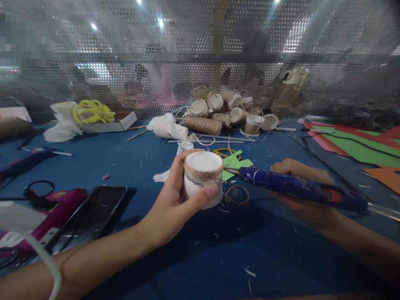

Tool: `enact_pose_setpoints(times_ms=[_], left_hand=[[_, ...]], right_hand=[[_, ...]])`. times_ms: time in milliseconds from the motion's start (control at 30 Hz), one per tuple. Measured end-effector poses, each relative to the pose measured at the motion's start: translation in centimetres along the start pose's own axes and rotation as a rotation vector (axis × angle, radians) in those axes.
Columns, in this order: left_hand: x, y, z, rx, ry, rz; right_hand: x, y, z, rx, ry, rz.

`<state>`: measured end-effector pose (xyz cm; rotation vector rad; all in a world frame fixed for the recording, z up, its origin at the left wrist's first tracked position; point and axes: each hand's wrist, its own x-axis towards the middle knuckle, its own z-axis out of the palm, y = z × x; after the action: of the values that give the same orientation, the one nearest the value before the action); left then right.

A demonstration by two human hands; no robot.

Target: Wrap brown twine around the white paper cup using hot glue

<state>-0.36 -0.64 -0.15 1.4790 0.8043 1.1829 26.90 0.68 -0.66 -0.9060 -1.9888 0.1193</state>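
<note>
My left hand (170,204) grips a small white paper cup (203,189), bottom up, with brown twine wound round its upper part. The thumb presses on the cup's near side. A blue glue gun (290,185) is in my right hand (303,179), its metal tip beside the right side of the cup. The gun's body hides part of the right fingers. A loose end of twine (236,194) curls just right of the cup.
Behind lie stacked paper cups (170,130), a twine roll (203,124) and several wrapped cups. Green paper scraps (236,163) lie beyond the cup. A phone (93,212) and a magenta tool (62,212) are at left, coloured sheets (359,146) at right.
</note>
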Motion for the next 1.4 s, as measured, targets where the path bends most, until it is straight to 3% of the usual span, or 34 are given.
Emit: enact_pose_setpoints(times_ms=[300,533,1033,1233,1400], left_hand=[[0.0,-0.1,-0.2,0.025,-0.034,-0.004],[0.1,-0.3,-0.4,-0.043,-0.047,-0.048],[0.1,-0.5,-0.4,-0.186,-0.059,-0.114],[0.1,-0.6,-0.3,-0.173,-0.067,-0.164],[0.1,-0.6,-0.3,-0.234,-0.094,-0.159]], right_hand=[[-0.5,-0.2,0.1,-0.005,0.022,-0.013],[-0.4,-0.1,-0.1,0.036,-0.038,0.002],[0.8,-0.6,0.1,0.041,0.028,0.051],[0.2,-0.5,-0.1,0.077,-0.042,0.045],[0.5,-0.7,-0.2,0.072,-0.020,0.050]])
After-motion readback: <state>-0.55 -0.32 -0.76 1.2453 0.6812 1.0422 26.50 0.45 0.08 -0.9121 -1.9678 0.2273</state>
